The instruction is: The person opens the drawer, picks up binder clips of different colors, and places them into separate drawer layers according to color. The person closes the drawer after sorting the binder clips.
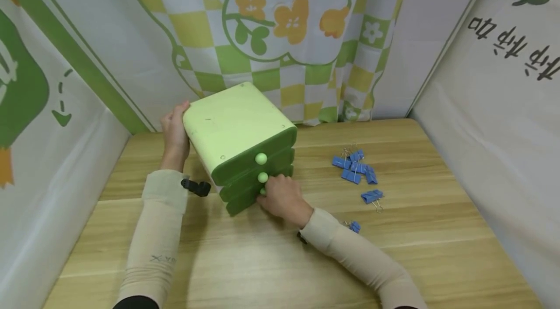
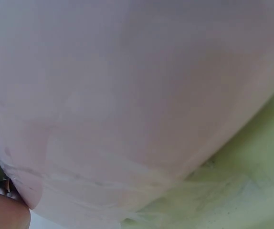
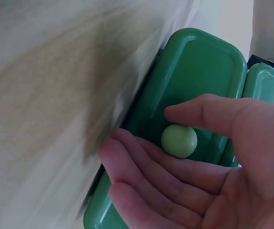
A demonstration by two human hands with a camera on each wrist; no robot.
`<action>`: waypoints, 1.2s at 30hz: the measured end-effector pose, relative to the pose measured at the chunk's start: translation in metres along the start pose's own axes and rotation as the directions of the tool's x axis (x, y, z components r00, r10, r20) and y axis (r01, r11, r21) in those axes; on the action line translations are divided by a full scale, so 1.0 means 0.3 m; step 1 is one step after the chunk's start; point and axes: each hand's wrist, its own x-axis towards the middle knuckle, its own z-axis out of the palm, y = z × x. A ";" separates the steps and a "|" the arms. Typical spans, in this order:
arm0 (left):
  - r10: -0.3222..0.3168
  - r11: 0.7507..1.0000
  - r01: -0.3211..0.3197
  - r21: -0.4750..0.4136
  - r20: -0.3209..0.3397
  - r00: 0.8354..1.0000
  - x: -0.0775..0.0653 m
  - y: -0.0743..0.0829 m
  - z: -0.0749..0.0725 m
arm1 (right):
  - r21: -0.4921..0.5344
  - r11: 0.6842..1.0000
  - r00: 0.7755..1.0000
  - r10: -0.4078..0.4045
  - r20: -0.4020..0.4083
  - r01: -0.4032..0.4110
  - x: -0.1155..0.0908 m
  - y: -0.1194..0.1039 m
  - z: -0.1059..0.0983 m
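A small green drawer box (image 1: 240,124), pale on top with three darker drawer fronts, stands on the table and is turned toward the right. At its rear left edge my left hand (image 1: 176,134) grips the side; the left wrist view is mostly a pale blur, with a strip of the light-green box (image 2: 251,181). Down at the lowest drawer is my right hand (image 1: 285,199). In the right wrist view its thumb and forefinger lie on either side of the round light-green knob (image 3: 179,141), pinching it against the dark-green drawer front (image 3: 201,71).
Several blue binder clips (image 1: 358,168) lie in a loose heap to the right of the box. Nearer me are a single clip (image 1: 372,196) and another clip (image 1: 355,226) partly behind the right forearm. A checked curtain (image 1: 280,80) hangs behind the wooden table (image 1: 420,250).
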 end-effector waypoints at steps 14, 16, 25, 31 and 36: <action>0.018 1.000 -0.018 -0.007 -0.006 1.000 -0.009 -0.008 0.000 | -0.004 1.000 0.991 -0.001 0.132 0.001 -0.033 0.001 -0.041; 0.019 1.000 -0.019 -0.008 -0.011 1.000 -0.011 -0.010 -0.001 | -0.013 1.000 0.989 -0.006 0.151 0.008 -0.046 0.001 -0.043; 0.018 1.000 -0.019 -0.016 -0.006 1.000 -0.007 -0.014 -0.005 | -0.049 0.998 0.990 -0.019 0.136 0.026 -0.122 0.024 -0.052; 0.040 0.999 -0.040 0.009 0.012 0.999 -0.005 -0.009 -0.001 | -0.053 0.996 0.994 -0.060 0.097 0.065 -0.182 0.050 -0.060; 0.037 0.999 -0.037 0.003 0.014 0.999 -0.004 -0.007 0.000 | -0.069 0.990 0.992 -0.117 0.050 0.120 -0.236 0.069 -0.061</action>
